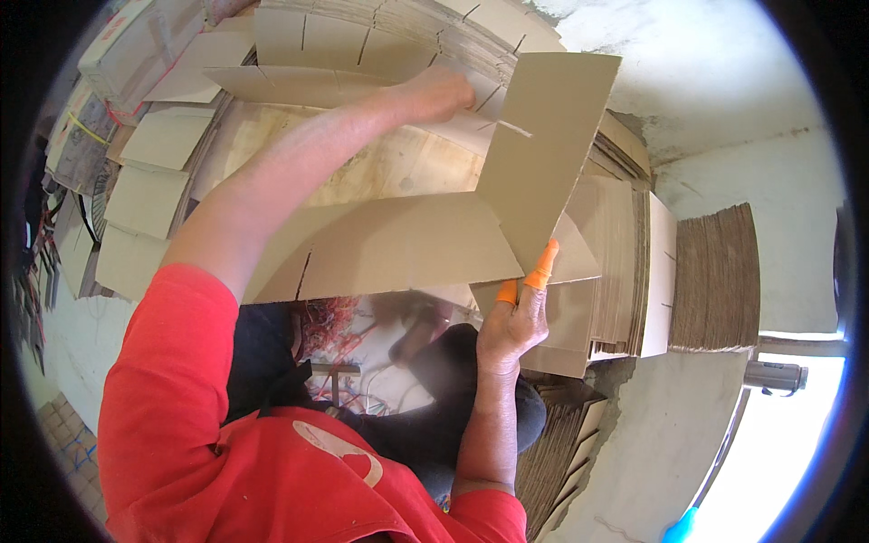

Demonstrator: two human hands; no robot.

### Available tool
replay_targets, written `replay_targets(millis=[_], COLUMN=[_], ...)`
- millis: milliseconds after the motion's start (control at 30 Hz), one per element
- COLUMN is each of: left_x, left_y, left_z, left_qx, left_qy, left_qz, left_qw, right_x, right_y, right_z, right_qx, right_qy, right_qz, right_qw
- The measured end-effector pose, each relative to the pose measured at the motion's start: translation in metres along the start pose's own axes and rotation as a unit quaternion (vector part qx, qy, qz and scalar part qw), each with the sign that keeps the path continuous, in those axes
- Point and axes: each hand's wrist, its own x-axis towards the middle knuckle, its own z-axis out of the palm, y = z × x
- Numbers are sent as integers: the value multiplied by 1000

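Note:
My right hand, with orange finger covers on two fingers, pinches the lower corner where slotted cardboard pieces cross. One of these, an upright cardboard strip with a short slit, rises at a tilt above my fingers. The other, a long cardboard strip with a slit near its left end, stretches leftward in front of me. My left hand is reached out to the far side, fingers curled, over a slotted cardboard strip at the far stack. What its fingers hold, if anything, is hidden.
A wooden board lies between the strips. Cardboard stacks stand at the back, the right and the lower right. Cardboard sheets lie left. A white wall and a bright opening are at right.

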Motion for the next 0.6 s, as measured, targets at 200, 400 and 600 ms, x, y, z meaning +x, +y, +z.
replay_targets(millis=[200,400,600], left_x=[-9,-16,-20], left_y=[22,39,56], left_z=[-18,-26,-26], left_qx=[-10,-23,-60], left_qy=[2,0,6], left_qz=[26,35,62], left_qw=[1000,999,996], right_x=[-5,1,-1], right_y=[3,-2,-3], right_z=[3,-8,-10], right_qx=[71,43,66], right_qy=[-90,-72,-153], right_qz=[21,0,61], right_qw=[993,996,984])
